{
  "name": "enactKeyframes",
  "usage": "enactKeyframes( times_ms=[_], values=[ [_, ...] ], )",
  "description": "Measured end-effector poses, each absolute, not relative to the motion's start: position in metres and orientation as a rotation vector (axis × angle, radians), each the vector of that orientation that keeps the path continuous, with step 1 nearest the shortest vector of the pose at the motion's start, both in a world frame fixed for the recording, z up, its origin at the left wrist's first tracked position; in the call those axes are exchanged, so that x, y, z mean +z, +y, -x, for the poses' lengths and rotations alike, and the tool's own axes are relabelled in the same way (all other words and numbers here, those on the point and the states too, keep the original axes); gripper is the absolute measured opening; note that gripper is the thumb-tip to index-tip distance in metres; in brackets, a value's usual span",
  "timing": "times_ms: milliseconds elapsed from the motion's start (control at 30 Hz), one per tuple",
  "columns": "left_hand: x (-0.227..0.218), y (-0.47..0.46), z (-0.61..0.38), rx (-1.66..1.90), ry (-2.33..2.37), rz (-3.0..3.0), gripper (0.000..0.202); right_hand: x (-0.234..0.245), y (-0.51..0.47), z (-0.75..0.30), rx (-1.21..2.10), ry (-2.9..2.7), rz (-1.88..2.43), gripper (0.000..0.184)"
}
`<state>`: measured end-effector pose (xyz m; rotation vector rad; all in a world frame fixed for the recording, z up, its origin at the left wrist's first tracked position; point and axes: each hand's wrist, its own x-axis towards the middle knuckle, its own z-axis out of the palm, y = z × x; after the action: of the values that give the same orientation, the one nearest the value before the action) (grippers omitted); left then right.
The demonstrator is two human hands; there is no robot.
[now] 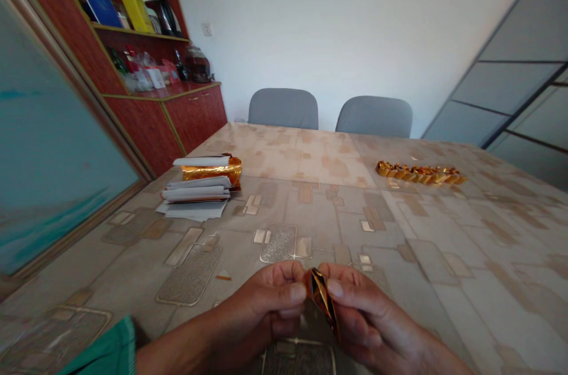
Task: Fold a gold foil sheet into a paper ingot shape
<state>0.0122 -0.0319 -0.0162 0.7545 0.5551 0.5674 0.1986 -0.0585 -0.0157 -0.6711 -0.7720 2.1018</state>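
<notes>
Between my two hands, low in the middle of the head view, is a small folded piece of shiny gold foil paper (323, 298), held tilted above the table. My left hand (279, 295) pinches its left side between thumb and fingers. On the other side, my right hand (361, 304) grips it with the thumb on top. A dark gap shows between the paper's folds. Off to the right lies a row of folded gold pieces (419, 174). At the left rests a pile of white-backed sheets (197, 191) beside a gold foil bundle (208, 171).
A patterned cloth covers the table (310, 203). Two grey chairs (284, 107) stand at its far edge, against the white wall. At the left is a red-brown cabinet (195, 115) with bottles and boxes on its shelves. A tiny paper scrap (223, 275) lies near my left hand.
</notes>
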Motion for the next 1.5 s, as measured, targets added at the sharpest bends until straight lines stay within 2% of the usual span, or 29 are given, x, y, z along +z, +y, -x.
enactKeyframes(
  times_ms=[167, 500, 667, 1067, 1500],
  values=[
    [-0.020, -0.034, -0.016, 0.565, 0.392, -0.614, 0.020, -0.018, -0.059, -0.195, 2.127, -0.689, 0.639, 0.027],
    [-0.019, -0.037, -0.016, 0.620, 0.371, -0.547, 0.014, -0.022, -0.062, -0.192, 2.101, -0.735, 0.648, 0.030],
    [-0.021, -0.034, -0.015, 0.657, 0.359, -0.514, 0.004, -0.030, -0.062, -0.192, 2.079, -0.676, 0.645, 0.023],
    [-0.017, -0.039, -0.018, 0.747, 0.584, -0.704, 0.034, -0.034, -0.060, -0.187, 2.114, -0.662, 0.665, 0.025],
    [-0.024, -0.042, -0.023, 0.824, 0.684, -0.699, 0.035, -0.035, -0.058, -0.186, 2.050, -0.745, 0.762, 0.031]
  ],
)
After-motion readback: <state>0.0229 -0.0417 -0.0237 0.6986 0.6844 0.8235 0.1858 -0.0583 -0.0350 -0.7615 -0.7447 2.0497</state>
